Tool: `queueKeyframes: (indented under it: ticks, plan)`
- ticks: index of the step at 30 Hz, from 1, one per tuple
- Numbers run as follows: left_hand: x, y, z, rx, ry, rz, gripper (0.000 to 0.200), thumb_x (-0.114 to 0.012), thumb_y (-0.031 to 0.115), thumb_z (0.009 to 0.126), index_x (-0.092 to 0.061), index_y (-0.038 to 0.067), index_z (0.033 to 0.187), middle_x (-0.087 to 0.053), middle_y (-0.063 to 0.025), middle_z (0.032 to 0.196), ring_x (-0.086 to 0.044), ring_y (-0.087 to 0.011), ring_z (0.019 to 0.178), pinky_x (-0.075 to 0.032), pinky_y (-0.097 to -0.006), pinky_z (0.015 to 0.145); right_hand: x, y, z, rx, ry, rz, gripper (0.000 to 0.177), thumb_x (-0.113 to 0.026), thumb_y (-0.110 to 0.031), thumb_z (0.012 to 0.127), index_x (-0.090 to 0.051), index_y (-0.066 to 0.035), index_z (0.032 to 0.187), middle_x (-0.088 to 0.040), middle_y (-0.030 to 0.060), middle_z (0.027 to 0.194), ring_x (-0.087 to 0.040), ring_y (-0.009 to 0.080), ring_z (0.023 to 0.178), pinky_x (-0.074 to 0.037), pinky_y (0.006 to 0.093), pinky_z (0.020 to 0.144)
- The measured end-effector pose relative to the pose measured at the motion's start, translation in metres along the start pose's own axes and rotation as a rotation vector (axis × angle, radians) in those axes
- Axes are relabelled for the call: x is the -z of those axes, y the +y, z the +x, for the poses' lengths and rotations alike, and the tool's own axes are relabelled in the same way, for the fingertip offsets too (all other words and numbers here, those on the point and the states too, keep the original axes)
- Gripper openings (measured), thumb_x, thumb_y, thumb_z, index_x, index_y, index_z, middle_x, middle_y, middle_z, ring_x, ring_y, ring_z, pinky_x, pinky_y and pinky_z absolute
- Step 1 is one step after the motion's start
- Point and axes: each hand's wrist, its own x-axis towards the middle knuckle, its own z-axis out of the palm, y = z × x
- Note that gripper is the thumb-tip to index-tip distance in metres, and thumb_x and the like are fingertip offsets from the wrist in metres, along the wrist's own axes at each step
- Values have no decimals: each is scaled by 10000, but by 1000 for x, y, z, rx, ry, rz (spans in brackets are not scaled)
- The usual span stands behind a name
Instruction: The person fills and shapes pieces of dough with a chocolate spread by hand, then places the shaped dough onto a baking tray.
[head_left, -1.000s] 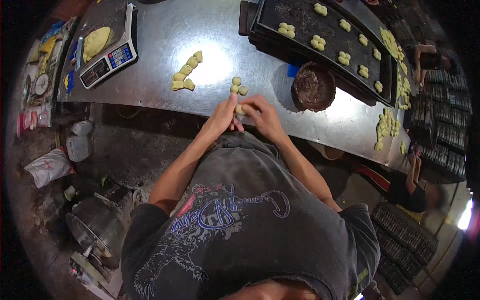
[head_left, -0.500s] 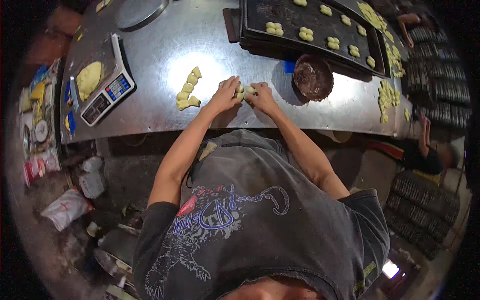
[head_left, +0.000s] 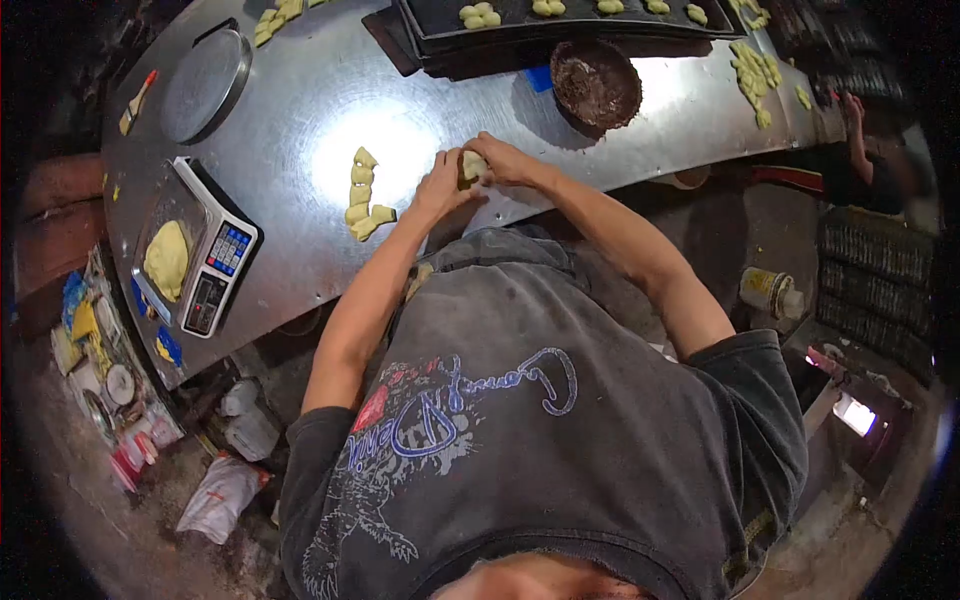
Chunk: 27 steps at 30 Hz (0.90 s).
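Observation:
My left hand and my right hand come together over the metal table, fingers curved round pale dough balls held between them. How many balls there are is partly hidden by the fingers. To the left of my hands lies a bent row of cut dough pieces. Right and beyond them stands a brown bowl with dark residue inside.
A digital scale bears a dough lump at left. Behind it are a round metal pan and a brush. A dark tray with dough clusters spans the back. More dough and a person's arm are at right.
The view has shifted and turned, so the table appears rotated. My hands have come together around the dough balls, which earlier lay apart in two groups.

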Motion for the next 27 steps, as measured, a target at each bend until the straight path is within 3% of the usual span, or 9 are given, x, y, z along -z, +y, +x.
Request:
queueKeyframes:
  ticks: [2,5,8,12,15,18,21,24,27]
  plan:
    - [-1,-3,-7,-5,57,-49,854,-792,193,797,-326,89,1506,-573,-208,1144,-629,-418,1073,-551,-484,859,9,-2,0,-81,-57,3,416,-689,-227,874,-633,-61,1252,-581,196,1137,-579,405,1084,-484,466,950]
    - [1,-20,-5,24,-29,-151,787,-786,180,809,-401,91,1489,-556,-188,1219,-625,-395,1043,-540,-461,880,13,-8,7,-295,10,1,357,-631,-203,927,-665,-35,1241,-642,223,1148,-598,356,1088,-491,432,949]
    - [-4,-29,1,-55,-2,-182,651,-765,168,830,-509,87,1423,-556,-168,1219,-608,-362,1043,-524,-433,895,-9,4,7,-110,357,-82,321,-606,-181,943,-674,-29,1218,-651,216,1104,-611,327,1041,-497,421,920]
    - [-8,-26,4,-107,52,-156,545,-766,177,831,-583,68,1333,-571,-156,1163,-603,-328,1052,-513,-412,906,-3,-14,-8,-229,235,154,254,-579,-157,960,-688,-19,1142,-581,188,1061,-603,360,992,-491,435,895]
    - [-9,-21,5,4,35,-227,460,-760,173,841,-611,47,1258,-581,-152,1129,-630,-323,984,-534,-407,854,-5,-17,-13,-329,552,285,217,-591,-150,972,-690,-17,1112,-613,154,1013,-616,306,973,-495,382,867]
    - [-5,-13,5,82,70,-248,386,-750,160,856,-625,34,1199,-580,-155,1095,-653,-318,906,-554,-396,792,-8,-29,-9,-278,680,297,201,-580,-136,985,-688,-8,1096,-616,160,1067,-622,321,988,-493,381,862]
    - [-7,-15,4,65,102,-223,359,-742,151,867,-626,25,1182,-574,-162,1082,-666,-315,861,-564,-385,762,-17,-23,-9,-171,418,172,223,-581,-111,975,-666,-5,1152,-586,195,1146,-620,374,972,-494,442,880]
    - [-6,-15,2,65,95,-243,359,-738,147,871,-621,19,1186,-569,-164,1078,-668,-312,860,-564,-382,769,-6,-17,-10,-253,174,28,288,-610,-121,958,-637,-12,1223,-545,208,1267,-589,376,1050,-474,434,920]
    - [-6,-16,0,64,92,-279,388,-745,143,869,-619,10,1211,-566,-161,1079,-668,-298,858,-565,-377,764,-16,-22,-26,-152,346,-259,379,-637,-86,915,-603,-22,1287,-530,209,1259,-544,375,1125,-452,416,953]
